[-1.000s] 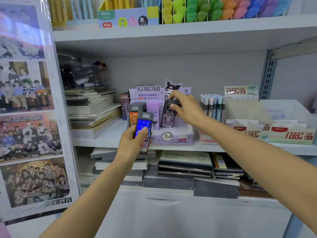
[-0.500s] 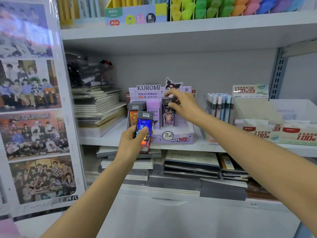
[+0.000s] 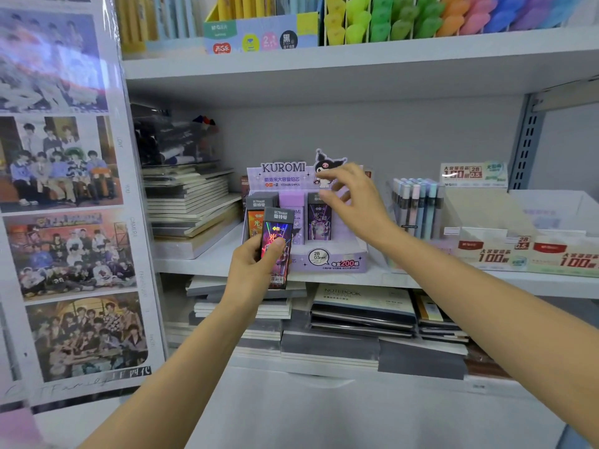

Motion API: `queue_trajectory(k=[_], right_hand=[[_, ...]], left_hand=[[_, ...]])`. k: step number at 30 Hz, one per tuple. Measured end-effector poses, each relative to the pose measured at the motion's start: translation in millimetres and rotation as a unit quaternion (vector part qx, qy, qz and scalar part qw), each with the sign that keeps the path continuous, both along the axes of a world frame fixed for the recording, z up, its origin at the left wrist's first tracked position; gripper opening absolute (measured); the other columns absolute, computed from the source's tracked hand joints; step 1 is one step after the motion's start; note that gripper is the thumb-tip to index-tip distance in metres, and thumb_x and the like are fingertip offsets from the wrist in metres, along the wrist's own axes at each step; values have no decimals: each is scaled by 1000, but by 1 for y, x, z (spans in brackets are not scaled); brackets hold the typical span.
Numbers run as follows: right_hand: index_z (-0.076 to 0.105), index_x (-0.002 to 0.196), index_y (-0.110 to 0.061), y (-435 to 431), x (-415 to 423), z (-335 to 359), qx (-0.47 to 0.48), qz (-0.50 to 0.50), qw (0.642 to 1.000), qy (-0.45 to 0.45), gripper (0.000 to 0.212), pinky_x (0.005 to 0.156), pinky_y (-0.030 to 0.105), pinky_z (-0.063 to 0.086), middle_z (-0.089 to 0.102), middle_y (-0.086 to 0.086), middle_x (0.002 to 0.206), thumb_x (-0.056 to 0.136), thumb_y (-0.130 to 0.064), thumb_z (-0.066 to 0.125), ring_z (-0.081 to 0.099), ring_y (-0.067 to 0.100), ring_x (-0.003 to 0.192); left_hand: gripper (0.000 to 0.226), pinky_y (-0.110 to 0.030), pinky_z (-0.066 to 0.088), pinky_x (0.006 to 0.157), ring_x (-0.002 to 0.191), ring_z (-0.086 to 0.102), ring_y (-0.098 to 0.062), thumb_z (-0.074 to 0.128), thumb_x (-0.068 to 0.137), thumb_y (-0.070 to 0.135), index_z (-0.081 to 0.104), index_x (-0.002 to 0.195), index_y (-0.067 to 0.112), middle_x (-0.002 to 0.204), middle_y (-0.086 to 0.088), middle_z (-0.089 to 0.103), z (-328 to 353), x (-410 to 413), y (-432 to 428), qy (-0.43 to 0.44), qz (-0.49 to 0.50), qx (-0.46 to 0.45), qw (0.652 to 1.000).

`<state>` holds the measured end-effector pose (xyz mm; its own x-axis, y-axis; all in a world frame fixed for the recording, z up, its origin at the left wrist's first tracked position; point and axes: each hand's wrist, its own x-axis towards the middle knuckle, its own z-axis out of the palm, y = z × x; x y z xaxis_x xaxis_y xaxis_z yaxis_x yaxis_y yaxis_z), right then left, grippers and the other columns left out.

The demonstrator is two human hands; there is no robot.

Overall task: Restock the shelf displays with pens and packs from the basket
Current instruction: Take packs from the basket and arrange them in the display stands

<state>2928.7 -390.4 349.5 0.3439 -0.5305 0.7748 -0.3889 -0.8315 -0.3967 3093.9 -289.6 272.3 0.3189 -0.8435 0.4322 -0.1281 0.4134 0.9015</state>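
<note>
**Item:** slim rectangular pack (image 3: 277, 244) with a glossy holographic front, a grey header and a barcode at the foot.

**Location:** the pack is held upright in the left hand (image 3: 248, 270), the grip closed round its lower half and the thumb laid across its face. It is held in front of the lilac card display box (image 3: 337, 264) on the middle shelf (image 3: 201, 262).

**Right hand (image 3: 355, 205):** the grip is loosely spread and nothing is held. It is poised just above a dark purple pack (image 3: 319, 222) stood in the box.

**Also stocked:** orange pack (image 3: 254, 222) and lilac pack (image 3: 292, 204).

**Handling advised:** the held pack is best slotted upright, header up and face outward, squarely beside its like. The film is judged slippery and the thin card walls easily crushed.
</note>
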Motion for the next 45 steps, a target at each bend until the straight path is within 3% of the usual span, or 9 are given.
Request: queue_trajectory(k=[6, 10, 12, 15, 18, 22, 37, 41, 45], right_hand=[[59, 128, -17, 37, 4, -14, 122, 151, 980, 31, 36, 87, 30, 56, 66, 0, 112, 92, -21, 63, 65, 14, 100], [63, 110, -13, 35, -9, -10, 134, 165, 977, -12, 19, 78, 33, 59, 69, 7, 99, 92, -8, 63, 68, 21, 91], [61, 108, -10, 29, -17, -4, 126, 139, 980, -70, 16, 71, 31, 60, 68, 12, 98, 93, -7, 60, 68, 24, 89], [56, 106, -12, 17, -31, 6, 100, 76, 980, -152, 11, 64, 27, 59, 67, 10, 96, 95, -9, 56, 68, 25, 87], [57, 107, -12, 5, -37, 7, 69, 8, 991, -117, 11, 71, 40, 60, 66, 8, 96, 96, -12, 56, 68, 24, 88], [58, 108, -13, -1, -27, -1, 57, -9, 996, -62, 13, 76, 44, 58, 61, -4, 90, 95, -11, 57, 66, 22, 89], [59, 122, -15, -16, 0, 1, 42, -42, 993, 102, 26, 87, 40, 51, 66, 7, 110, 96, -17, 56, 62, 23, 99], [52, 122, -21, -17, 10, -5, 2, -58, 995, 83, 30, 80, 42, 53, 65, 5, 104, 94, -13, 60, 61, 20, 86], [59, 116, -17, -24, 6, -14, -31, -84, 995, 44, 25, 89, 37, 48, 57, 1, 109, 91, -11, 62, 56, 19, 97]], left_hand=[[16, -41, 55, 89, 97, 68, -31, 56, 98, 25, 70, 104, 22, 98, -10, 74, 8, -23, 5, -26, -40, -34, 998], [19, -15, 51, 78, 98, 64, -13, 57, 97, 26, 61, 115, 20, 103, 0, 69, 7, -30, 5, -93, 17, -57, 994], [29, -11, 45, 83, 105, 58, -6, 59, 96, 22, 53, 124, 17, 113, 5, 62, 5, -29, 5, -149, 80, -89, 982], [35, -26, 41, 100, 118, 51, -12, 58, 94, 11, 53, 129, 13, 126, 1, 57, -2, -25, 6, -292, 143, -126, 937], [47, -43, 29, 113, 134, 40, -22, 60, 91, 13, 50, 137, 15, 141, -2, 50, -14, -21, 1, -450, 168, -92, 872], [65, -41, 5, 121, 142, 27, -17, 57, 92, 29, 29, 151, 26, 152, 5, 37, -27, -15, -5, -585, 193, -16, 788], [67, -41, 18, 118, 130, 40, -21, 62, 88, 31, 33, 149, 26, 136, 5, 49, -31, -10, -10, -611, 218, -43, 760], [69, -41, 15, 118, 131, 38, -20, 59, 88, 33, 30, 150, 26, 138, 5, 47, -32, -9, -10, -616, 218, -37, 756], [69, -40, 13, 119, 131, 36, -20, 59, 89, 33, 29, 151, 26, 138, 5, 46, -33, -9, -11, -617, 216, -37, 756]])
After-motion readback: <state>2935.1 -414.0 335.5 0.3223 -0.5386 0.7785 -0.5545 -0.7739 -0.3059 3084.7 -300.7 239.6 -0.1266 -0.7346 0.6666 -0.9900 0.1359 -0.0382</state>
